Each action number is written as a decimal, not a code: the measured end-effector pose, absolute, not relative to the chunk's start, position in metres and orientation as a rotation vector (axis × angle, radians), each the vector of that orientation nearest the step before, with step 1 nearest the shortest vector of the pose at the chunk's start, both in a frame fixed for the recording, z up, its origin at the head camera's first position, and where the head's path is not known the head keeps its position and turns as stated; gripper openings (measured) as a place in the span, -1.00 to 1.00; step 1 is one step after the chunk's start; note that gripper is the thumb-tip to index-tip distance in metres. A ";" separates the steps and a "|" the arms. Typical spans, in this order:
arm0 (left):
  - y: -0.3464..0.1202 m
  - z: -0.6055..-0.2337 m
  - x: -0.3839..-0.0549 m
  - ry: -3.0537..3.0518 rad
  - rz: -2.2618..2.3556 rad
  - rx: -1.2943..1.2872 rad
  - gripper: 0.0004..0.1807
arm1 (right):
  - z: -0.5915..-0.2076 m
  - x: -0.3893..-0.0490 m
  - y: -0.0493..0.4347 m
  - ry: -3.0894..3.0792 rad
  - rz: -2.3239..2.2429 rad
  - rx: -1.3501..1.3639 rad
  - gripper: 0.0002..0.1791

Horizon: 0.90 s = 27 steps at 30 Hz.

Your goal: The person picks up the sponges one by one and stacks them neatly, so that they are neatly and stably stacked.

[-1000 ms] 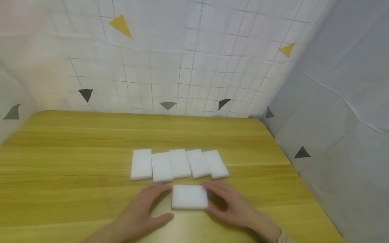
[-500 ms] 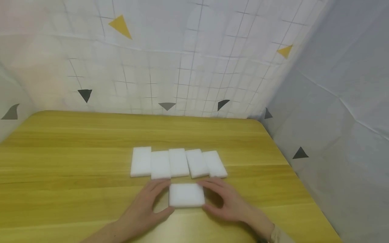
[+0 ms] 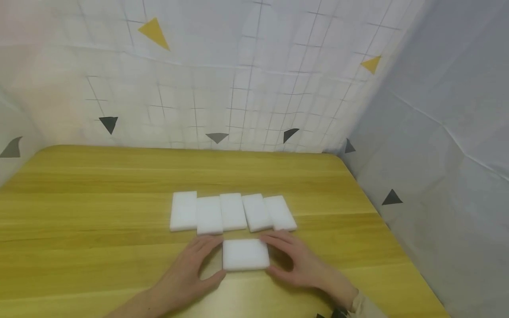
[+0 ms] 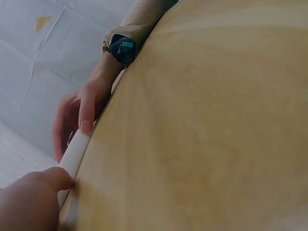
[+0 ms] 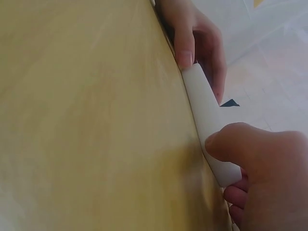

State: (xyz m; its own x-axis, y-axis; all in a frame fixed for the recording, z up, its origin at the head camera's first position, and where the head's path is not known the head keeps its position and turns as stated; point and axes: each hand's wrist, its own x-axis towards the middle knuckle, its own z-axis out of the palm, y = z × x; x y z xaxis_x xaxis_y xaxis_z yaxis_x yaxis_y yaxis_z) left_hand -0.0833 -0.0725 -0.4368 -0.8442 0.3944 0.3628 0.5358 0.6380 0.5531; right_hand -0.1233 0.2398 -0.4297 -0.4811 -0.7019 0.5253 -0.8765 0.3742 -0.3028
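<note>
A white rectangular block that looks like a sponge (image 3: 245, 255) lies flat on the table, its long side running left to right. My left hand (image 3: 187, 271) holds its left end, index fingertip at the far corner and thumb at the near one. At the right end, my right hand (image 3: 300, 263) grips the far and near corners in the same way. The right wrist view shows the right thumb (image 5: 226, 142) against the front side of the sponge. In the left wrist view, the left thumb (image 4: 57, 178) touches its near edge.
Just beyond the hands, several similar white sponges (image 3: 209, 215) lie side by side in a slightly uneven row, the right ones tilted. The wooden table (image 3: 99, 212) ends at a patterned cloth wall (image 3: 179, 88) behind and a grey sheet (image 3: 449, 176) on the right.
My left thumb has moved in to the sponge's near left corner. The front sponge sits slightly farther left in view, and my right hand has shifted a little with it.
</note>
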 end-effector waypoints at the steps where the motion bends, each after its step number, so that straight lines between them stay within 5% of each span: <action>1: -0.073 -0.437 -0.083 -2.648 -0.991 -0.770 -0.24 | -0.430 -0.123 0.241 -2.336 0.796 1.384 -0.31; 21: -0.073 -0.435 -0.082 -2.678 -0.996 -0.776 -0.26 | -0.429 -0.122 0.241 -2.350 0.774 1.385 -0.33; 27: -0.074 -0.435 -0.082 -2.670 -1.003 -0.788 -0.27 | -0.430 -0.124 0.241 -2.267 0.806 1.331 -0.48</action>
